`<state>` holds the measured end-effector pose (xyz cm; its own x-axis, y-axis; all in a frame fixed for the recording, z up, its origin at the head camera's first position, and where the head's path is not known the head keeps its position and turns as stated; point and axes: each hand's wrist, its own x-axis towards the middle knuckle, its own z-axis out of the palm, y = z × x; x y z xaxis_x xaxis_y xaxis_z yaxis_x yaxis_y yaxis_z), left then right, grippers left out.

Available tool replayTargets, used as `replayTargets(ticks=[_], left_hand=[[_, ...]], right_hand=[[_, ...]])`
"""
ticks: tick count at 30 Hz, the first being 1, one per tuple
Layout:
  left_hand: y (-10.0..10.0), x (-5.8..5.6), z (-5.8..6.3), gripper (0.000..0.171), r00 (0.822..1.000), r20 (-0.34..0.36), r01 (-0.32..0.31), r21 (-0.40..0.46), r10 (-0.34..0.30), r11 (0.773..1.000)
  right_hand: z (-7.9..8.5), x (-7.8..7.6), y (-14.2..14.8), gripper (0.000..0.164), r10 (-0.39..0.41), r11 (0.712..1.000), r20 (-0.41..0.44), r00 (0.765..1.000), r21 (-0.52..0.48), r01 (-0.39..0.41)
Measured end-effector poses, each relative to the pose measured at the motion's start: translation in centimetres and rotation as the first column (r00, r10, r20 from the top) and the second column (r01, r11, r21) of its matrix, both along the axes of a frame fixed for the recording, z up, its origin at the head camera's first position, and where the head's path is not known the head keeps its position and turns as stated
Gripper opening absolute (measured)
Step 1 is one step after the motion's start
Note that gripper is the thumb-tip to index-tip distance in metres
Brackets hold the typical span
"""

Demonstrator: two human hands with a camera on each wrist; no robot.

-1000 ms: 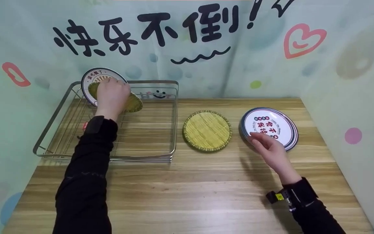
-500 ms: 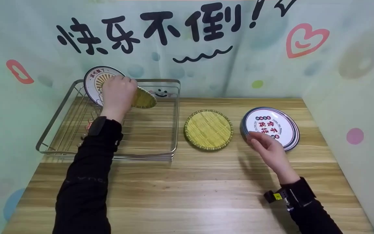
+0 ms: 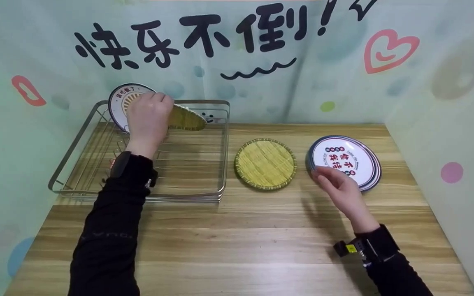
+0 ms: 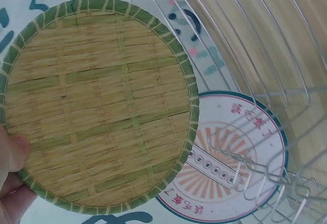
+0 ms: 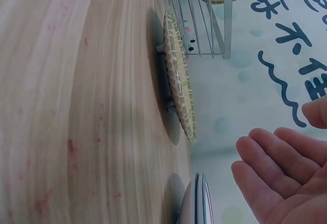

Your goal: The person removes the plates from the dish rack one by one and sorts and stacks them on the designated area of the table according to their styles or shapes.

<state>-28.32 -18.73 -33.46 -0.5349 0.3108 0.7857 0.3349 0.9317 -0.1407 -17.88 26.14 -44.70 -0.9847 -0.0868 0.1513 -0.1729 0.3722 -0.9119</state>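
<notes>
My left hand [image 3: 148, 119] pinches the edge of a round woven bamboo tray [image 4: 102, 106] above the back left of the wire rack [image 3: 223, 160]. In the head view, the hand covers much of the tray. Behind it, a white printed plate [image 3: 117, 105] stands tilted on edge in the rack; its dark rim and orange rays show in the left wrist view. My right hand [image 3: 342, 191], fingers relaxed and holding nothing, hovers by the near left edge of stacked oval plates [image 3: 344, 150]. Between rack and stack, a second woven bamboo tray [image 3: 266, 164] lies on the table.
The rack's raised metal rim surrounds it, and thin wire prongs [image 4: 245, 173] rise inside. The second tray sits on short feet [image 5: 161, 48] in the right wrist view. A printed backdrop [image 3: 253, 94] closes off the back of the wooden table [image 3: 241, 246].
The held bamboo tray has swung right and tipped up to a narrower outline, with my left hand moving slightly right and up. More of the plate behind shows. My right hand has barely moved.
</notes>
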Motion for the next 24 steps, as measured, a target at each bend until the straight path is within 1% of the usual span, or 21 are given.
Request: replayTargets(ticks=[2,6,8,11,16,18,20,24], left_hand=[[0.2,0.2,0.1,0.020,1.000,-0.008,0.011,0.013,-0.011,1.000],[0.9,0.7,0.3,0.018,0.999,-0.029,0.032,0.013,-0.032,0.999],[1.2,1.0,0.5,0.016,0.998,-0.049,0.045,0.009,-0.045,0.999],[1.6,1.4,0.7,0.014,0.994,-0.088,0.069,0.004,-0.068,0.998],[1.9,2.1,1.1,0.014,0.986,-0.125,0.119,0.028,-0.115,0.992],[1.8,2.4,1.3,0.017,0.984,-0.125,0.138,0.057,-0.130,0.989],[1.8,2.7,1.5,0.022,0.982,-0.126,0.150,0.089,-0.138,0.985],[1.6,3.3,2.0,0.035,0.981,-0.130,0.164,0.151,-0.145,0.975]], right_hand=[[0.1,0.0,0.0,0.037,0.004,1.000,0.005,1.000,-0.001,-0.004],[0.4,0.1,-0.2,0.038,0.005,1.000,0.017,1.000,-0.013,-0.004],[0.5,0.1,-0.3,0.038,0.001,1.000,0.019,1.000,-0.004,-0.001],[0.4,0.1,-0.4,0.038,-0.001,1.000,0.016,1.000,0.021,0.000],[0.4,-0.1,-0.7,0.037,0.016,1.000,0.009,1.000,0.009,-0.016],[0.5,-0.1,-0.9,0.037,0.020,1.000,0.006,1.000,0.007,-0.020],[0.6,-0.2,-1.0,0.036,0.021,0.999,-0.001,1.000,0.027,-0.021],[0.6,-0.2,-1.3,0.036,0.021,0.999,-0.001,1.000,0.036,-0.021]])
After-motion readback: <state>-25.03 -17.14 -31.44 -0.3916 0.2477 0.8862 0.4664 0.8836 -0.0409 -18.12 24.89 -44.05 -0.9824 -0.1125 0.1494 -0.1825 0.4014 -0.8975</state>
